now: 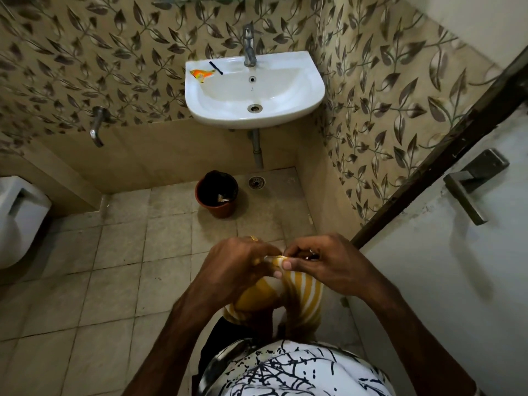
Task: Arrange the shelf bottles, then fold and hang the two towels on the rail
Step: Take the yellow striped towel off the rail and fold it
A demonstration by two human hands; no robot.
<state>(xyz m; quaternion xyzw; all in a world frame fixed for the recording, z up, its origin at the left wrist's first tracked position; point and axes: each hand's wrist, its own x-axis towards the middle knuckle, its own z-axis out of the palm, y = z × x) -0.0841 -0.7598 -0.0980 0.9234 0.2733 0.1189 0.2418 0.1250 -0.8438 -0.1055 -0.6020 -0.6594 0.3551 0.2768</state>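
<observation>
Holding one item: yellow-and-white striped towel point(288, 292), hung in front of our body over the tiled floor point(114, 267). Left hand point(237, 264) and right hand point(323, 264) sit close together, each grip pinched narrow on the towel's top edge. We judge the fold to be under way. To do it well: match the two corners, keep the edges flush, let the cloth hang straight, keep the lower end off the floor. Rail and shelf bottles: not in view. Also present: white sink point(311, 90), red bucket point(217, 210).
</observation>
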